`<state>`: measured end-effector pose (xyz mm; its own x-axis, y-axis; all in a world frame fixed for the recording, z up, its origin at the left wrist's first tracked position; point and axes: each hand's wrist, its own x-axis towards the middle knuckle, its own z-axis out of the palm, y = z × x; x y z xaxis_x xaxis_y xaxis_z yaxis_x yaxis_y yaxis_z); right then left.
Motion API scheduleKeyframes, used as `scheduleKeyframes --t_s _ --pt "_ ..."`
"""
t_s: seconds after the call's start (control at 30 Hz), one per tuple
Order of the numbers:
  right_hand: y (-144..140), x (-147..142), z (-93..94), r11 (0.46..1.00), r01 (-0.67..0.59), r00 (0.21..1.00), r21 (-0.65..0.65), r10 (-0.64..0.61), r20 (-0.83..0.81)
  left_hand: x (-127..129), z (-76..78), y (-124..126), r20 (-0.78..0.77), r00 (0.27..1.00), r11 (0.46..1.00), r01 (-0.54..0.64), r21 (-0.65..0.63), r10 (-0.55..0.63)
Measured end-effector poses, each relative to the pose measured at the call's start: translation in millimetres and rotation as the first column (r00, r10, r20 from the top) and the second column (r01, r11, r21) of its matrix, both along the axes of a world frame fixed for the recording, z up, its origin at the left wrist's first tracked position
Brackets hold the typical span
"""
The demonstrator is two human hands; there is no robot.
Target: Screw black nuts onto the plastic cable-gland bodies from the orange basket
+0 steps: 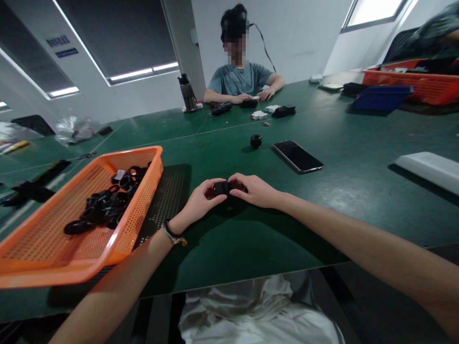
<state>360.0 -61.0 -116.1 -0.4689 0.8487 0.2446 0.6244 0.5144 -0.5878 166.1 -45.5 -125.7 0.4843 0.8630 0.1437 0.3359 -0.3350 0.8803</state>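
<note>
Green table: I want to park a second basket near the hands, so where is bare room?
Bare green table lies between the black smartphone and the white flat block, and in front of the right hand. It is crowded left of the left hand, where the orange mesh basket of black rings sits.

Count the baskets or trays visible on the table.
3: an orange basket of black rings left of the left hand, plus a blue tray and an orange tray far right.

Bare arms, a beaded bracelet [173,235] on the left wrist, pale clothing [258,310]
</note>
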Motion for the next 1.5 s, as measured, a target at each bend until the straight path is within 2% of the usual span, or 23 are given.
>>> scheduleKeyframes --t_s 1.5 --pt "0.5 -1.0 2.9 0.998 0.03 0.998 -0.046 -0.028 0.052 -0.7 3.1 -1.2 -0.049 0.999 0.999 0.015 0.028 -0.013"
